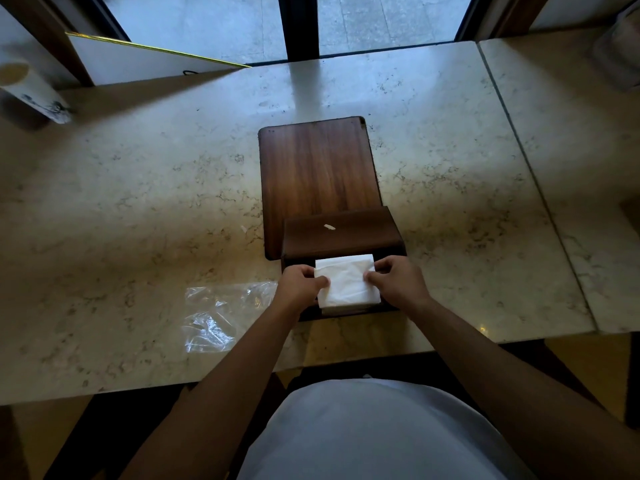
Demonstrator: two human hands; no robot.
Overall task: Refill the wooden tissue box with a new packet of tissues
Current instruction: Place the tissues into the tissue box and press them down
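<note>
A dark wooden tissue box (341, 233) lies open near the table's front edge. Its flat wooden lid (317, 168) lies on the marble just behind it, partly under the box. A white stack of tissues (346, 280) sits in the box's opening, its top standing above the rim. My left hand (301, 284) grips the stack's left edge with fingertips on top. My right hand (398, 280) grips its right edge the same way. A small white scrap (329, 227) rests on the box's far wall.
Crumpled clear plastic wrap (221, 313) lies on the marble table (138, 188) left of my left arm. A white patterned cup (33, 91) stands at the far left. A white board with a yellow edge (138, 60) leans at the back left. A seam (530, 161) splits the tabletop on the right.
</note>
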